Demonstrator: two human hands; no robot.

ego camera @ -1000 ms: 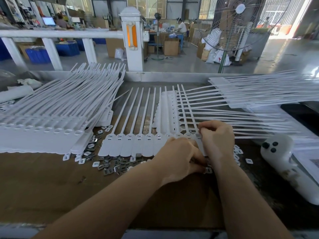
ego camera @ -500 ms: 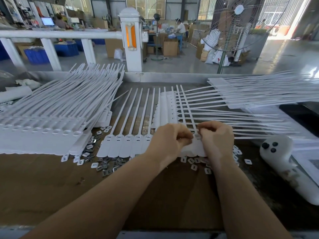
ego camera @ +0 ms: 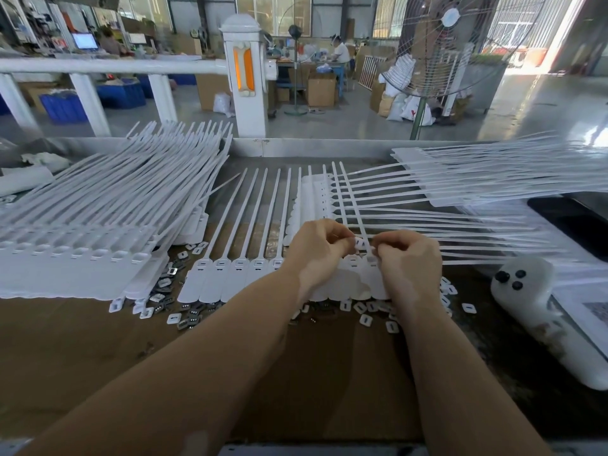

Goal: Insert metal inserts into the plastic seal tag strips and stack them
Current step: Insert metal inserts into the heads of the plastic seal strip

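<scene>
both hands [ego camera: 362, 258] pinch, seemingly, small insert [ego camera: 359, 243] over tag strip [ego camera: 250, 271]

Head view. The left hand [ego camera: 316, 248] and right hand [ego camera: 408, 261] cover the heads of several tags in the seal tag strip [ego camera: 250, 278]; the small white piece [ego camera: 359, 244] between their fingertips is too small to identify. The left stack [ego camera: 75, 232] and right stack [ego camera: 513, 172] run off the frame edges. The white device [ego camera: 539, 311] is cut off at right.
</scene>
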